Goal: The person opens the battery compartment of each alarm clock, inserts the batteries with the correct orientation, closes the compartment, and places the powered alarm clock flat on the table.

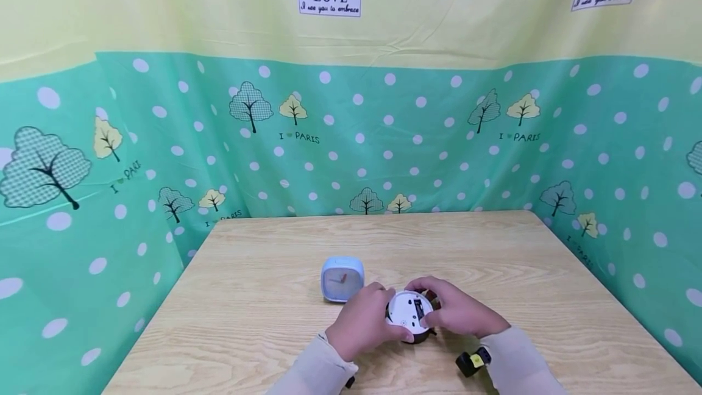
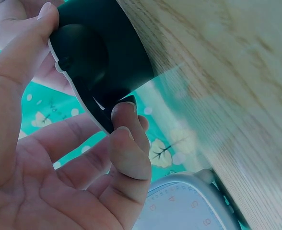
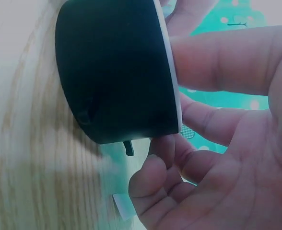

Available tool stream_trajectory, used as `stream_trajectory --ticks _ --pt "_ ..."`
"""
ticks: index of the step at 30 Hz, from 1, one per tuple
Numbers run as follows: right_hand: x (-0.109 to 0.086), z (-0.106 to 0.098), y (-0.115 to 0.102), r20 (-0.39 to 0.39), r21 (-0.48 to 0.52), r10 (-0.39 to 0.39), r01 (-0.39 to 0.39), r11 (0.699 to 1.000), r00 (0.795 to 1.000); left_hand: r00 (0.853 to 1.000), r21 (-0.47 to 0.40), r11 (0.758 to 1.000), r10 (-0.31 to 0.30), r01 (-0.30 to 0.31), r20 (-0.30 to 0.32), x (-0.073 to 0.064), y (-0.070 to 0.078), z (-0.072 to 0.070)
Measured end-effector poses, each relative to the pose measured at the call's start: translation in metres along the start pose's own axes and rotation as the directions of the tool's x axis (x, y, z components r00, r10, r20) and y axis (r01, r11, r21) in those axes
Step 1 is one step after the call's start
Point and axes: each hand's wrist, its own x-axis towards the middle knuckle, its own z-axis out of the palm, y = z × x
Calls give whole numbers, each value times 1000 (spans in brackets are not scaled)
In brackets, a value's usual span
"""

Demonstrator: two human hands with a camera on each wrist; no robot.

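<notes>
A round black clock (image 1: 404,309) lies tilted on the table with its white back turned up, a dark slot like a battery compartment showing in it. My left hand (image 1: 364,320) grips its left side, thumb at the near rim and fingers curled at the far edge. From the other side my right hand (image 1: 457,308) holds the clock, its thumb pressed on the white back beside the slot. A small dark peg juts from the black casing (image 3: 117,72) in the right wrist view. The clock's front is hidden. Close behind my left hand stands a light blue alarm clock (image 1: 342,279), upright.
Everything sits on a light wood table (image 1: 247,316). A green and yellow patterned curtain (image 1: 307,181) hangs around its back and sides. A black wrist camera (image 1: 470,363) sticks out from my right sleeve just above the table.
</notes>
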Motion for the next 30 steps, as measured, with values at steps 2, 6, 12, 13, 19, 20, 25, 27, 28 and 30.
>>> stream_trajectory --ticks 2,6,12,13,19,20,25,27,28,30 --pt "0 0 0 1 5 1 -1 1000 1000 1000 2 1000 6 -6 -3 0 0 -1" --pt "0 2 -3 -5 25 22 -22 999 1000 1000 5 1000 16 -16 -9 -1 1 -1" --pt "0 3 -5 -14 47 69 -69 997 997 1000 9 1000 10 -10 -9 -1 2 -1" --pt "0 4 -5 -13 52 75 -74 996 997 1000 10 1000 10 -10 -9 -1 2 -2" --pt "0 4 -5 -6 90 88 -87 992 996 1000 11 1000 14 -14 -14 -2 3 -3" --pt "0 4 -5 -7 97 88 -87 991 996 1000 11 1000 15 -15 -15 -2 3 -3" --pt "1 5 -4 -14 113 79 -77 991 997 1000 7 1000 11 -11 -13 -2 3 -3" --pt "1 6 -4 -18 104 76 -74 992 997 1000 4 1000 8 -8 -11 -2 3 -2" --pt "1 6 -4 -19 98 74 -72 993 997 1000 1 1000 7 -7 -9 -1 3 -2" --pt "1 6 -5 -21 84 70 -68 994 997 1000 -1 1000 6 -6 -9 -1 4 -2"
